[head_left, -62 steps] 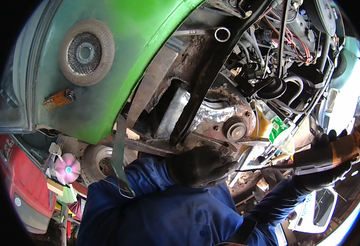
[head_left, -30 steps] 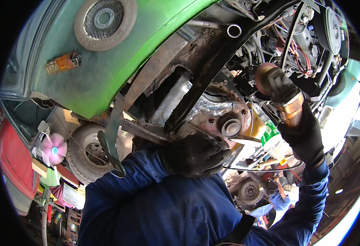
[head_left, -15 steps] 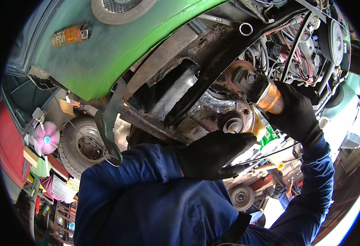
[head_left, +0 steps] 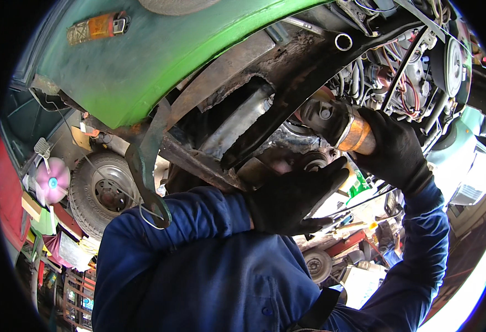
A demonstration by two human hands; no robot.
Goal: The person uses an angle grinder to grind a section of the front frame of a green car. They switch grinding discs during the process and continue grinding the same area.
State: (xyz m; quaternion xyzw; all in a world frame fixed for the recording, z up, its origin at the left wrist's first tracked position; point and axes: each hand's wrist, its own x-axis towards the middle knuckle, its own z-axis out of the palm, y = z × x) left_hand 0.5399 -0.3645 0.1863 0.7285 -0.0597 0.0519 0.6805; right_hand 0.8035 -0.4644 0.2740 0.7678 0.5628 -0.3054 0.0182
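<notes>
My right hand (head_left: 393, 148), in a black glove, is closed around the orange body of an angle grinder (head_left: 362, 135). The grinder's dark head reaches left beneath a black frame rail (head_left: 287, 94); most of its disc is hidden there. My left hand (head_left: 298, 202), also gloved in black, is held below the grinder with fingers stretched out and thumb apart, nothing visible in it. Just behind its fingertips is a round metal hub part (head_left: 313, 160). Scraped bare metal (head_left: 237, 122) shows through a ragged opening in the inner panel.
A green fender (head_left: 160, 66) carries an orange cylindrical tool (head_left: 96, 27) and part of a round ring. A wrench (head_left: 303, 24) lies along the upper edge. Wires and hoses crowd the engine bay (head_left: 403, 77). To the left are a wheel (head_left: 107, 191) and a pink fan (head_left: 52, 182).
The grinder has shifted slightly left and its head has turned, hiding more of the disc. My left hand has tilted, its fingers now pointing further up. The whole view has shifted a little.
</notes>
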